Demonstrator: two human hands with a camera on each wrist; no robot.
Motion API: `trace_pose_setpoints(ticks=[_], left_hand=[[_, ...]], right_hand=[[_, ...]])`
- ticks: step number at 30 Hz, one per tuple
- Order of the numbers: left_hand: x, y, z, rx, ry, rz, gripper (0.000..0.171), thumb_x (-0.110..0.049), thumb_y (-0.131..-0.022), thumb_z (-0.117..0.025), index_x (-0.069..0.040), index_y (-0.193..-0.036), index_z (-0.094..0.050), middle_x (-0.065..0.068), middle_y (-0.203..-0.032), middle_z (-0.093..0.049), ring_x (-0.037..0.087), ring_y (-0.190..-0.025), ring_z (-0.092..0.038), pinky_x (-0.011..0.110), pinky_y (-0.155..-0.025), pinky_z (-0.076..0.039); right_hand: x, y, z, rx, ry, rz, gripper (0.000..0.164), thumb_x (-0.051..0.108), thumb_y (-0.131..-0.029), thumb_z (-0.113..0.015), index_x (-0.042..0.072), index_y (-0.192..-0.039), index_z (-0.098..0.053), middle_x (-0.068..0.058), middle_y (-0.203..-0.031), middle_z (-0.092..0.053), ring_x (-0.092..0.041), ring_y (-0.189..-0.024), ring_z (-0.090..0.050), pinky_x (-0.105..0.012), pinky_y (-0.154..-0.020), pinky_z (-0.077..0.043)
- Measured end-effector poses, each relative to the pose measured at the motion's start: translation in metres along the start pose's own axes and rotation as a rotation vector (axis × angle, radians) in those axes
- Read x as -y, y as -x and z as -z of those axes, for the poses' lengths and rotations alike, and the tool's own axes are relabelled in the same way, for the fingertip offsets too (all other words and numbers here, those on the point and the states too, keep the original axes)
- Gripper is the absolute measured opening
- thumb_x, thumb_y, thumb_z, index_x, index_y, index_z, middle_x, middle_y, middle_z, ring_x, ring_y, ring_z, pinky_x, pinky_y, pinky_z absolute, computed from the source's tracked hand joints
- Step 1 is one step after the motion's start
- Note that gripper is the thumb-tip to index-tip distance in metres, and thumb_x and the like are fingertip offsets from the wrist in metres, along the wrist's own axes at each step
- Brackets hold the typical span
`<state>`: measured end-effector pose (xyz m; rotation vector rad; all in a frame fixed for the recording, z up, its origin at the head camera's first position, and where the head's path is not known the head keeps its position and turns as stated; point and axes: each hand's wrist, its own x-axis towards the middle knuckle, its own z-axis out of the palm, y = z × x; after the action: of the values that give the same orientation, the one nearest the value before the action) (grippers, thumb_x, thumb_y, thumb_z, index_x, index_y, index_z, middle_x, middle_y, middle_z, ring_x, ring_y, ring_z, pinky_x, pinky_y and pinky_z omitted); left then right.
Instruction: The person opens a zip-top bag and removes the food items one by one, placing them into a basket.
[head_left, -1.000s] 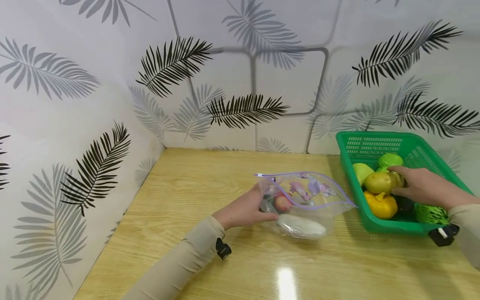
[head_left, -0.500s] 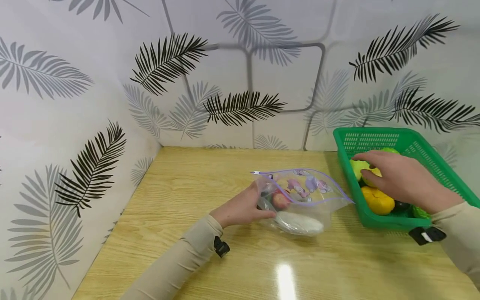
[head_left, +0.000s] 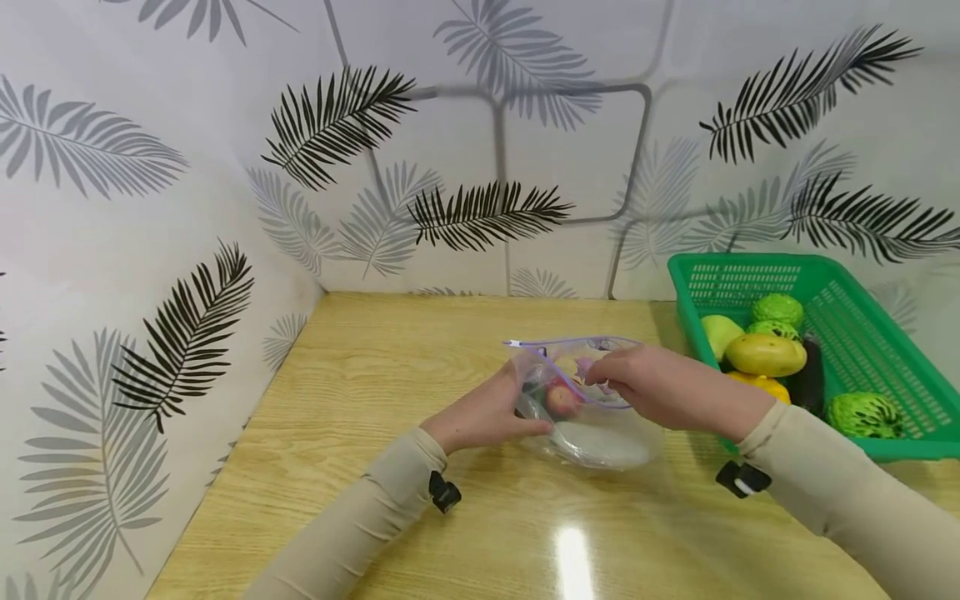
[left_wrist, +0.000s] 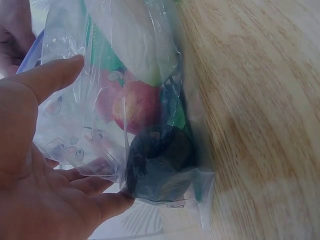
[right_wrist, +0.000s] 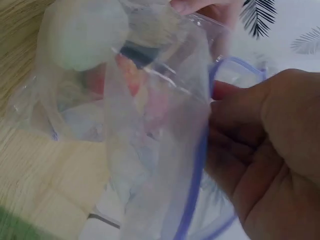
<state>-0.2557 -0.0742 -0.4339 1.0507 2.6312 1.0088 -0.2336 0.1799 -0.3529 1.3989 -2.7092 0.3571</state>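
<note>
A clear zip bag with a purple zip rim and pink prints lies in the middle of the table, its mouth parted. Inside are a red apple, a long pale vegetable and a dark rounded thing. My left hand holds the bag's left end, thumb in front and fingers behind. At the mouth, my right hand has its fingers curled by the zip rim and appears to pinch it. The right fingertips are partly hidden in the head view.
To the right stands a green basket. It holds an oval yellow fruit or vegetable, an orange-yellow pumpkin-like one, a dark long one and several green ones. A patterned wall rises behind the wooden table.
My right hand has left the oval yellow thing in the basket and moved left to the bag's mouth. The left hand stays at the bag's left end.
</note>
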Motion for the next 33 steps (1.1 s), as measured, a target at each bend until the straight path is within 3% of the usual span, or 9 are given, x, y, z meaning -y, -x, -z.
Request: trace_pose_setpoints(ticks=[4,7,13,16,24,33], left_hand=[[-0.001,-0.002,0.000,0.004,-0.006,0.000,0.088,-0.038,-0.078,-0.077,-0.015,-0.143,-0.023,0.007,-0.133,-0.042,0.008,-0.117,-0.039,0.035,-0.102,-0.038],[-0.002,-0.003,0.001,0.008,-0.016,0.009,0.091,-0.039,-0.078,-0.076,-0.014,-0.145,-0.020,0.008,-0.132,-0.042,0.008,-0.116,-0.039,0.034,-0.102,-0.038],[-0.003,-0.007,0.000,0.011,-0.008,-0.006,0.081,-0.037,-0.079,-0.076,-0.014,-0.140,-0.029,0.006,-0.129,-0.044,0.008,-0.115,-0.040,0.035,-0.101,-0.040],[-0.002,-0.008,-0.002,0.018,-0.018,-0.007,0.079,-0.039,-0.079,-0.076,-0.013,-0.139,-0.030,0.004,-0.125,-0.045,0.008,-0.113,-0.041,0.035,-0.099,-0.041],[0.000,-0.007,-0.005,0.032,-0.036,-0.005,0.071,-0.037,-0.080,-0.075,-0.006,-0.130,-0.034,0.003,-0.120,-0.044,0.009,-0.111,-0.041,0.034,-0.098,-0.042],[0.001,-0.002,-0.005,0.027,-0.040,0.000,0.070,-0.038,-0.080,-0.074,-0.009,-0.130,-0.036,0.002,-0.121,-0.043,0.009,-0.110,-0.041,0.034,-0.097,-0.042]], right_hand=[[-0.007,-0.012,-0.017,0.023,0.023,0.060,0.020,-0.007,-0.083,-0.063,0.013,-0.084,-0.064,0.005,-0.069,-0.059,-0.010,-0.063,-0.051,-0.029,-0.056,-0.048],[-0.012,-0.019,-0.024,0.040,0.029,0.077,0.024,-0.005,-0.080,-0.065,0.016,-0.075,-0.056,0.005,-0.062,-0.050,-0.010,-0.057,-0.044,-0.026,-0.051,-0.041],[-0.017,-0.028,-0.031,0.054,-0.014,0.004,0.013,0.012,-0.083,-0.070,0.019,-0.091,-0.063,0.010,-0.075,-0.058,-0.007,-0.065,-0.051,-0.027,-0.059,-0.050],[-0.018,-0.028,-0.036,0.051,0.014,-0.035,0.016,0.025,-0.085,-0.070,0.018,-0.098,-0.063,0.010,-0.075,-0.055,-0.009,-0.066,-0.051,-0.028,-0.060,-0.050],[-0.019,-0.028,-0.049,0.088,0.069,-0.084,0.013,0.027,-0.089,-0.062,0.020,-0.080,-0.055,0.005,-0.070,-0.055,-0.010,-0.058,-0.050,-0.033,-0.056,-0.050],[-0.015,-0.034,-0.052,0.135,0.097,-0.111,0.020,0.037,-0.093,-0.056,0.023,-0.079,-0.055,0.005,-0.069,-0.053,-0.012,-0.056,-0.049,-0.035,-0.054,-0.050]])
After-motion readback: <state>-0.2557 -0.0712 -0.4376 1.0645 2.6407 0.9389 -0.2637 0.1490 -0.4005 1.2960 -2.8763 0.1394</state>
